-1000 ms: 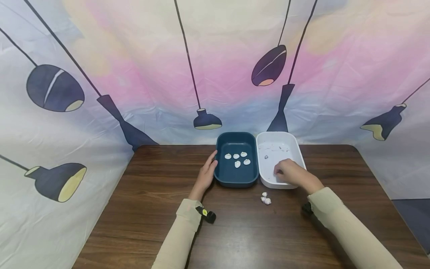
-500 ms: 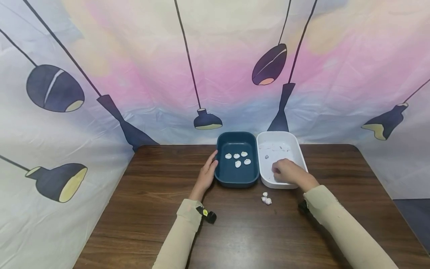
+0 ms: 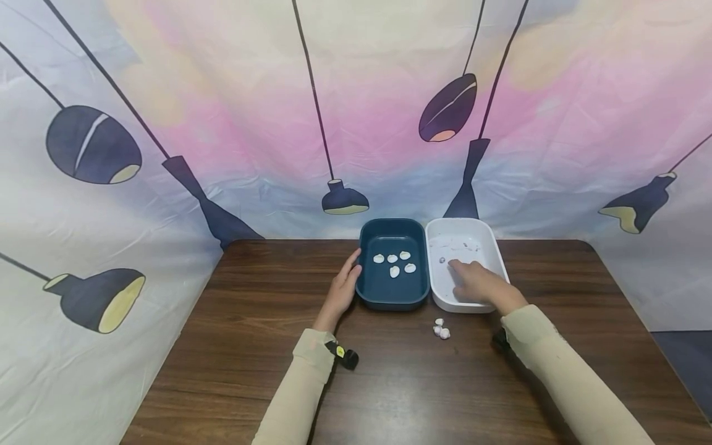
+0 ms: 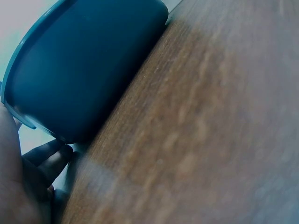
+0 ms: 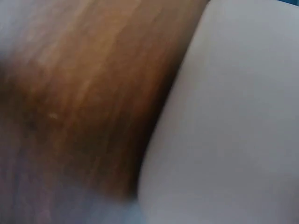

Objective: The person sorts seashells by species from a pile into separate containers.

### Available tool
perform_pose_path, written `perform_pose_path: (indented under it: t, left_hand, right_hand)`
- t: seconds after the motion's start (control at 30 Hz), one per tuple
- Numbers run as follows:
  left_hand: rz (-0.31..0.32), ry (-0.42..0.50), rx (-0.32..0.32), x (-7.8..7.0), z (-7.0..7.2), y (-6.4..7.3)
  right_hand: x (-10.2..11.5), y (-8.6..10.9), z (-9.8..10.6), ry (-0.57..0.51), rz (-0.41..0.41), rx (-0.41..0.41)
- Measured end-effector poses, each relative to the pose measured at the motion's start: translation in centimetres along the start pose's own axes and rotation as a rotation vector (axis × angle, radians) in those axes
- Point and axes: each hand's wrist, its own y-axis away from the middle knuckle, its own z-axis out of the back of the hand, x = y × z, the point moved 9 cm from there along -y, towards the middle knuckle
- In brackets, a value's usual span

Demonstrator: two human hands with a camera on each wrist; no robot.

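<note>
My left hand (image 3: pixel 340 290) rests against the left side of the dark teal tray (image 3: pixel 392 301), fingers extended along its wall. In the left wrist view, fingers (image 4: pixel 55 161) show near the tray's lower corner. Several small white, oval pieces (image 3: pixel 394 272) lie inside that tray. My right hand (image 3: pixel 481 286) reaches into the white tray (image 3: pixel 497 250), index finger stretched forward and thumb apart from it. Just ahead of the fingertip sits a small greyish round lump (image 3: pixel 442 260). The right wrist view catches only the white tray's outer wall (image 5: pixel 224 121), blurred, and no fingers.
Both trays stand side by side at the back of the brown wooden table (image 3: pixel 267 321). In front of the white tray, several small whitish lumps (image 3: pixel 442 332) are clustered. Small dark bits (image 3: pixel 470 246) dot the white tray's far end. A printed cloth (image 3: pixel 250 123) hangs behind.
My right hand has shifted slightly left inside the white tray, and its fingers, curled before, have spread with the index reaching forward. The left hand stays in place.
</note>
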Motion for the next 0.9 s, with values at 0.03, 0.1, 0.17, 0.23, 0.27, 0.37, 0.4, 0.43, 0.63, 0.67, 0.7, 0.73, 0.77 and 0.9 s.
perform_pose_path:
  t: [0.03, 0.1, 0.17, 0.23, 0.27, 0.37, 0.4, 0.43, 0.63, 0.67, 0.7, 0.73, 0.77, 0.9]
  left_hand:
    - [0.000, 0.001, 0.001, 0.0, 0.0, 0.0]
    - [0.001, 0.003, 0.001, 0.1, 0.0, -0.1]
    - [0.002, 0.004, 0.000, 0.2, 0.0, -0.1]
    - [0.003, 0.001, -0.002, 0.2, 0.1, -0.1]
    - [0.005, 0.000, -0.001, 0.2, 0.1, -0.1]
    - [0.010, 0.000, 0.001, 0.2, 0.0, -0.1]
    - [0.011, 0.001, 0.002, 0.2, 0.0, -0.1]
    - [0.010, 0.002, 0.004, 0.2, 0.0, -0.1]
    - [0.008, 0.004, 0.001, 0.0, 0.0, -0.1]
    - [0.006, 0.003, 0.000, 0.0, 0.0, -0.1]
    - [0.004, 0.001, -0.001, 0.0, 0.0, -0.1]
    - [0.003, 0.000, -0.002, 0.0, 0.0, -0.1]
    - [0.001, -0.001, -0.002, 0.0, 0.0, -0.1]
    - [-0.006, -0.004, -0.003, -0.1, 0.0, 0.0]
  right_hand:
    - [-0.2, 0.0, -0.2, -0.001, -0.013, 0.013]
    - [-0.4, -0.1, -0.5, -0.003, -0.026, 0.036]
    - [-0.5, -0.3, -0.7, -0.002, -0.027, 0.037]
    - [-0.5, -0.4, -0.6, -0.002, -0.013, 0.028]
    - [-0.5, -0.5, -0.6, -0.001, -0.005, 0.022]
    - [-0.4, -0.4, -0.5, -0.003, 0.020, 0.005]
    - [-0.4, -0.4, -0.5, -0.009, 0.028, 0.001]
    - [-0.3, -0.2, -0.4, -0.012, 0.037, -0.006]
    - [0.0, 0.5, 0.4, -0.051, 0.080, -0.069]
    - [0.1, 0.7, 0.7, -0.056, 0.077, -0.083]
    - [0.2, 0.9, 1.0, -0.058, 0.077, -0.097]
    - [0.3, 1.1, 1.3, -0.062, 0.072, -0.110]
    - [0.5, 1.3, 1.5, -0.064, 0.073, -0.124]
    - [1.2, 2.2, 2.3, -0.078, 0.091, -0.165]
